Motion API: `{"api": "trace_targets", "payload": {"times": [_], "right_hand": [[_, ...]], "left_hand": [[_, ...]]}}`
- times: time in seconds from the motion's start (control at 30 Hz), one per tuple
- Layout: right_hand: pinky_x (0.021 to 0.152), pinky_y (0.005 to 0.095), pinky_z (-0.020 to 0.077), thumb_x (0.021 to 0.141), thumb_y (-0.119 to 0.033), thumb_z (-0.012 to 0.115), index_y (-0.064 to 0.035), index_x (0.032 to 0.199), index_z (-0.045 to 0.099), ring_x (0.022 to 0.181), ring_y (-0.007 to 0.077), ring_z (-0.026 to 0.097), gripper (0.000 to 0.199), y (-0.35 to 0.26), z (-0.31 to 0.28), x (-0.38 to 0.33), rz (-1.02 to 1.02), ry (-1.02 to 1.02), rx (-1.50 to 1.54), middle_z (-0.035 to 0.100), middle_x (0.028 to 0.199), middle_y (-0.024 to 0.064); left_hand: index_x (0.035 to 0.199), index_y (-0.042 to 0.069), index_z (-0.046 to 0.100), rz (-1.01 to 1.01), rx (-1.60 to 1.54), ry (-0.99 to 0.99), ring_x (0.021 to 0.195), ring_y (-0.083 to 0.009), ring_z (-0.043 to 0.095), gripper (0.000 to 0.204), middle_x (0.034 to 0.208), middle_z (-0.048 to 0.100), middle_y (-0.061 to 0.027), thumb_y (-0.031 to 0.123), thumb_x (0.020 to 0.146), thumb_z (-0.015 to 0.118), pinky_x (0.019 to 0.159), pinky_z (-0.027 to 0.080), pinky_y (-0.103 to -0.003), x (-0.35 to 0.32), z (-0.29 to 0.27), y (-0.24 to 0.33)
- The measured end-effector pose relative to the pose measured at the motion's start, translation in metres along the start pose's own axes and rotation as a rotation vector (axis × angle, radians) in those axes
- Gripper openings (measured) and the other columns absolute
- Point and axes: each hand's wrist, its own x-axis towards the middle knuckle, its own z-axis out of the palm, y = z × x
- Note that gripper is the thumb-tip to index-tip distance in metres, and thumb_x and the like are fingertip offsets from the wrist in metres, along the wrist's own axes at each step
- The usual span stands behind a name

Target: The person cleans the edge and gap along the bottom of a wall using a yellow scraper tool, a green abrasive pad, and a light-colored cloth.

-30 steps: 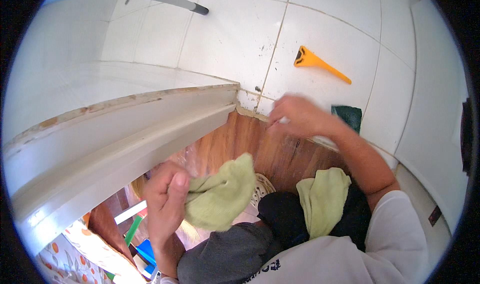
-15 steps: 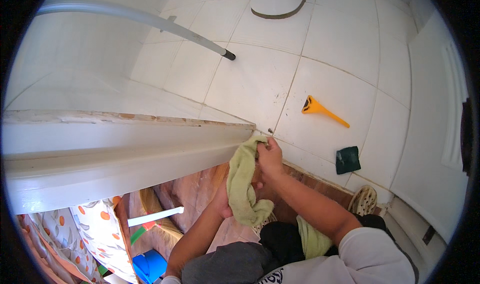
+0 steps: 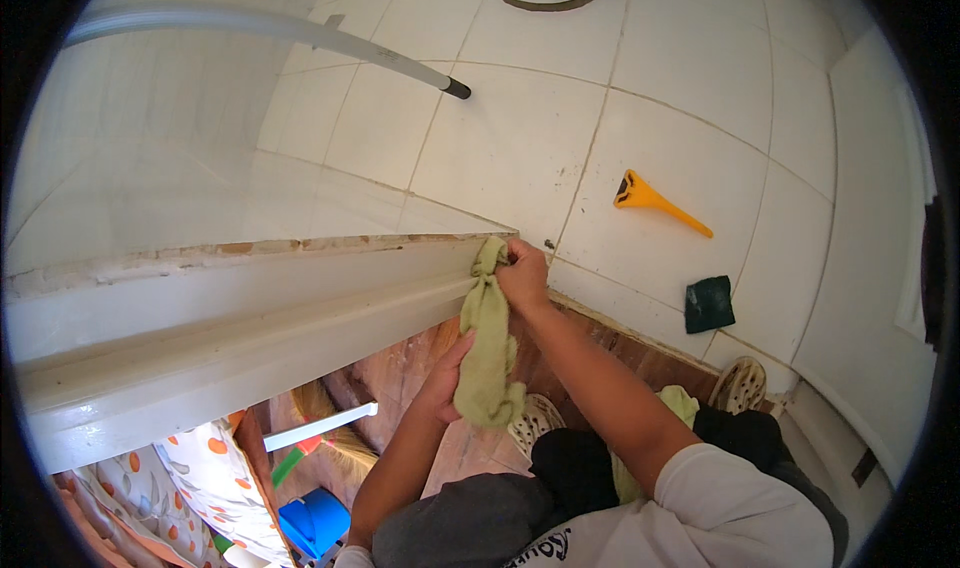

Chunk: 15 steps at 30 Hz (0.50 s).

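Observation:
A light green cloth hangs bunched between my two hands, beside the lower end of the white door frame. My right hand pinches its upper end close to the frame's corner at the tiled floor. Lower down, my left hand grips the cloth's side, thumb lying along it. On the white tiles to the right lie a yellow scraper and a dark green scouring pad.
A grey pole with a black tip reaches in from the upper left. A broom, a blue bucket and a fruit-patterned curtain are at lower left. A white door stands right. Another green cloth is by my legs.
My right hand has moved up and slightly left with the cloth's top end, toward the frame's corner. The cloth is now stretched longer between my hands. The view has shifted a little.

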Motion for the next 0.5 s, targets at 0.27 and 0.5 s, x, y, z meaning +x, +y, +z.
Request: {"api": "trace_targets", "payload": {"times": [0.27, 0.5], "right_hand": [[0.071, 0.0408, 0.0425, 0.063, -0.001, 0.053, -0.0027, 0.079, 0.059, 0.082, 0.0378, 0.053, 0.017, -0.041, 0.001, -0.024, -0.272, -0.026, -0.09, 0.058, 0.081, 0.0173], [0.071, 0.0413, 0.0421, 0.064, 0.0, 0.05, -0.0006, 0.084, 0.058, 0.084, 0.0386, 0.052, 0.021, 0.014, -0.003, 0.004, -0.082, 0.002, -0.09, 0.056, 0.084, 0.0206]], "left_hand": [[0.127, 0.006, 0.034, 0.099, 0.423, -0.035, 0.093, -0.0189, 0.057, 0.049, 0.107, 0.054, -0.0081, 0.021, 0.084, 0.052, 0.079, 0.048, -0.034, -0.002, -0.016, 0.011], [0.12, 0.004, 0.042, 0.0, 0.209, 0.095, 0.085, -0.0201, 0.06, 0.046, 0.103, 0.057, -0.0101, 0.029, 0.083, 0.054, 0.072, 0.05, -0.033, 0.014, -0.022, 0.0]]}}
